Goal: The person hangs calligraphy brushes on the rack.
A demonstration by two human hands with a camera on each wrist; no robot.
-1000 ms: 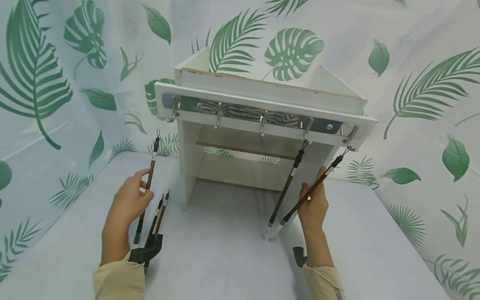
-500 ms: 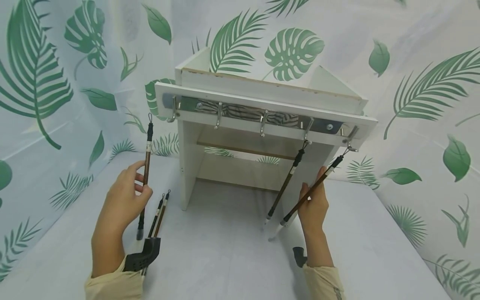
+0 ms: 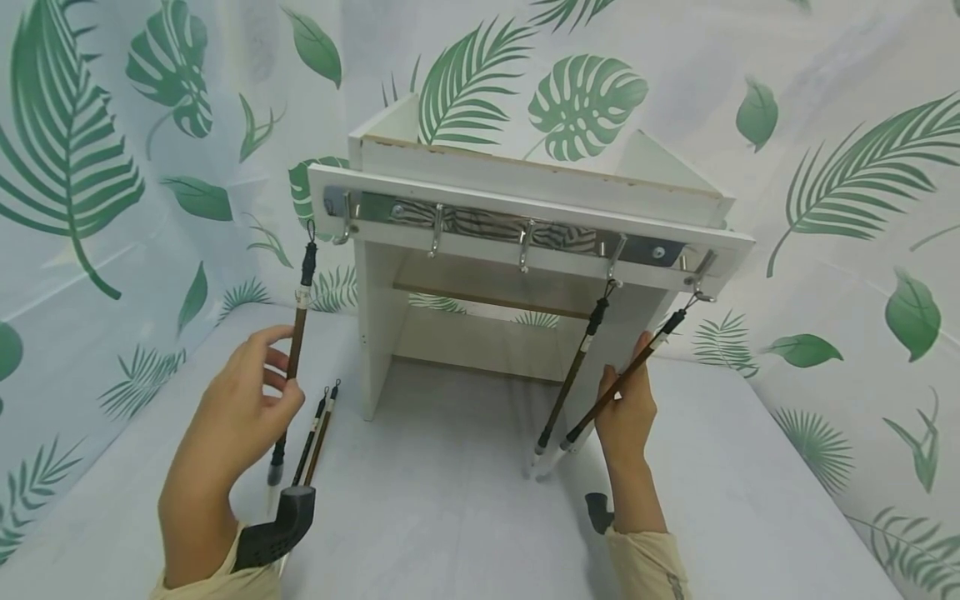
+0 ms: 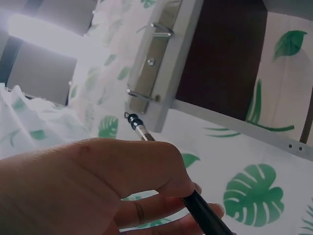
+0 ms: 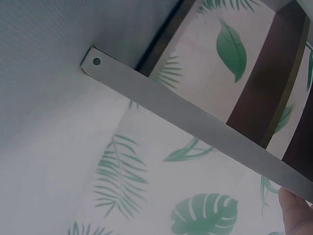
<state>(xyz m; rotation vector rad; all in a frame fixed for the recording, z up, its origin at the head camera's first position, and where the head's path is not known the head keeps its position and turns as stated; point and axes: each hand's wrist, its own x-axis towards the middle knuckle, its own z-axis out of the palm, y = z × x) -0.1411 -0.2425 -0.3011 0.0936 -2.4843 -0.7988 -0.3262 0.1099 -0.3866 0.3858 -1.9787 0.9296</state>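
My left hand pinches a calligraphy brush by its brown handle, held upright with its bristles down. The brush's cord loop stands just left of the leftmost hook on the hook rail; the left wrist view shows the brush's top end below the rail's end. My right hand grips the right side panel of a white shelf unit, thumb inside and fingers outside. Two brushes hang by their loops from the two rightmost hooks, one brush crossing in front of my right hand.
Two more brushes lie on the white table beside the left forearm, partly hidden by the black wrist camera. A leaf-patterned curtain surrounds the table. Three hooks at the left and middle carry no brush.
My left hand has risen and turned, lifting the brush until its loop reaches about the height of the leftmost hook. The right hand and the hanging brushes hold nearly still.
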